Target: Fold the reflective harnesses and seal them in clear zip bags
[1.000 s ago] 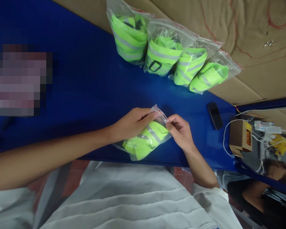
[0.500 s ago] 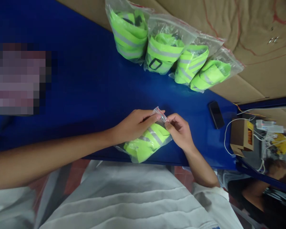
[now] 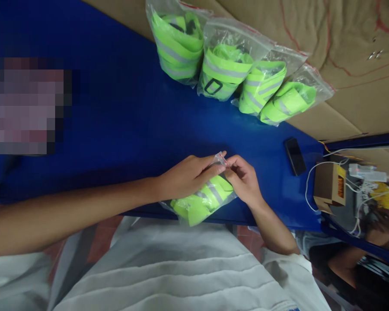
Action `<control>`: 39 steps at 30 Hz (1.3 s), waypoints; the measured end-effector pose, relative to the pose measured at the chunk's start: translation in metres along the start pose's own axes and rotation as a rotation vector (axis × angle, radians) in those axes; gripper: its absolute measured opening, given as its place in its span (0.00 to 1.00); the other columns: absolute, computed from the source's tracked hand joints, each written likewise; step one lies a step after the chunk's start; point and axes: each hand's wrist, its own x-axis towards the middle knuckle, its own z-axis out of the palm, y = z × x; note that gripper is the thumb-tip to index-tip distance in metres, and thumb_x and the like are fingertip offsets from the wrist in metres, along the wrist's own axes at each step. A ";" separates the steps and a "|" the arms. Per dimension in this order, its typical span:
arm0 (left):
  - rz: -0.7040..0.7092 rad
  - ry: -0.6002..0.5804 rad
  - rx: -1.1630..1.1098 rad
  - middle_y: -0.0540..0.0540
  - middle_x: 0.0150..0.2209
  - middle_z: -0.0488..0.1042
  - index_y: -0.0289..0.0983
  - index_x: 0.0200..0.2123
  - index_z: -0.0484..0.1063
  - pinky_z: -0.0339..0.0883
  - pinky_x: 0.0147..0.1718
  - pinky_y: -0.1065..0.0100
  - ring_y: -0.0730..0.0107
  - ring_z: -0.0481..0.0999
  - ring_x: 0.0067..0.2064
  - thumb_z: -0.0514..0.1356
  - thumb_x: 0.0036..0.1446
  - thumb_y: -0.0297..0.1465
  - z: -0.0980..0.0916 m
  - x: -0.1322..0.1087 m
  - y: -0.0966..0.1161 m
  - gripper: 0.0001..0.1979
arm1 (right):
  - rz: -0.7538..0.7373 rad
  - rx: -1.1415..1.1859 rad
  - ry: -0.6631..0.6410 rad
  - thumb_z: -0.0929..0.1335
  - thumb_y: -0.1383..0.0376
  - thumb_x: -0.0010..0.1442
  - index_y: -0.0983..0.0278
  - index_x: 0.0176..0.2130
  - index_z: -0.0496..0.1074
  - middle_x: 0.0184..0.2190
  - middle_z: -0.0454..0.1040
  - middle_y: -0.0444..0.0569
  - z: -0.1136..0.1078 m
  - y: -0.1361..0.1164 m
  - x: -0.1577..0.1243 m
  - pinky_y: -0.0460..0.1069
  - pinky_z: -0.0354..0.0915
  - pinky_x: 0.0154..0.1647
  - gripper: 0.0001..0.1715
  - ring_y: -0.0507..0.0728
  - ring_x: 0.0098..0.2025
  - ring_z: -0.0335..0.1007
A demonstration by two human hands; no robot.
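A clear zip-lock bag (image 3: pixel 197 209) with a folded neon-green reflective strap inside lies at the near edge of the blue table. My left hand (image 3: pixel 194 172) reaches over the bag and pinches its red-striped zip edge between thumb and fingers. Close beside it, my right hand (image 3: pixel 244 179) grips the other end of the same zip edge, fingers curled. The fingertips of both hands almost meet at the zip. Part of the green strap is hidden under my left hand.
Several filled bags of green straps (image 3: pixel 227 71) stand in a row at the table's back. A black phone (image 3: pixel 294 156) lies on the right, before a cardboard box (image 3: pixel 329 185) and white cables. Another person's arm (image 3: pixel 346 263) shows at lower right. A pixelated patch covers the left.
My left hand has slid slightly right along the zip edge, toward my right hand. The bag has shifted slightly nearer to me. The other person's hand has moved at the lower right.
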 end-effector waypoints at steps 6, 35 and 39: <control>0.012 -0.084 0.049 0.53 0.27 0.72 0.34 0.74 0.59 0.60 0.31 0.69 0.68 0.70 0.26 0.56 0.68 0.53 0.002 0.000 -0.002 0.41 | 0.000 0.007 -0.012 0.68 0.66 0.61 0.61 0.33 0.69 0.25 0.67 0.38 0.003 -0.003 0.002 0.46 0.58 0.28 0.04 0.48 0.25 0.59; -0.078 -0.238 -0.137 0.41 0.48 0.81 0.40 0.79 0.33 0.68 0.41 0.66 0.60 0.81 0.42 0.68 0.55 0.54 0.001 -0.002 0.003 0.63 | -0.102 -0.063 0.203 0.73 0.53 0.66 0.60 0.36 0.73 0.29 0.75 0.43 0.005 -0.001 -0.005 0.48 0.66 0.31 0.14 0.52 0.29 0.69; -0.033 -0.258 -0.066 0.37 0.57 0.78 0.44 0.77 0.45 0.71 0.47 0.62 0.55 0.82 0.51 0.74 0.51 0.47 -0.024 -0.007 0.011 0.59 | -0.188 -0.073 0.468 0.74 0.54 0.66 0.60 0.39 0.75 0.34 0.78 0.45 -0.005 0.007 -0.004 0.48 0.68 0.36 0.12 0.53 0.34 0.72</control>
